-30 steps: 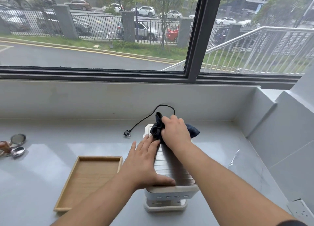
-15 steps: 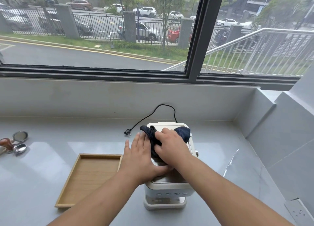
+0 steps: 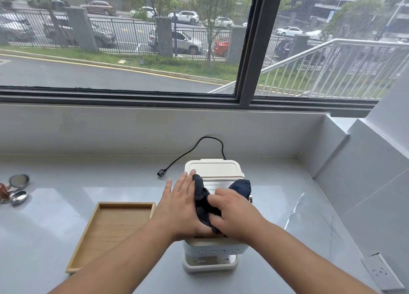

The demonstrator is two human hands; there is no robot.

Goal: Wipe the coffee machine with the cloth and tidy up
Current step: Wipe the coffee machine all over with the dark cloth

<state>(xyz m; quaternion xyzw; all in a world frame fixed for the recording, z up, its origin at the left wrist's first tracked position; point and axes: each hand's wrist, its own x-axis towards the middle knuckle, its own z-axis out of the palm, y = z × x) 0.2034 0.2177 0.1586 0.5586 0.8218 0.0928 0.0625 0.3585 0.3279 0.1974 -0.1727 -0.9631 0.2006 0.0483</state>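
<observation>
Glossy pale grey stone counter (image 3: 88, 183) below a window. Resting on it: white boxy coffee machine (image 3: 213, 169) at centre, empty shallow wooden tray (image 3: 86, 238) just left, unplugged black power cord (image 3: 183, 156) behind. Shiny metal spoons (image 3: 18, 197) at far left edge.

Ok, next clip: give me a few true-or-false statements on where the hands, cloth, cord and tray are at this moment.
1. The right hand presses the dark blue cloth onto the top of the white coffee machine. True.
2. The left hand grips the light wooden tray. False: it lies flat on the machine's left side.
3. The black power cord's plug lies loose on the grey counter. True.
4. The tray holds two metal spoons. False: the tray is empty.
5. The machine stands right of the tray. True.
</observation>
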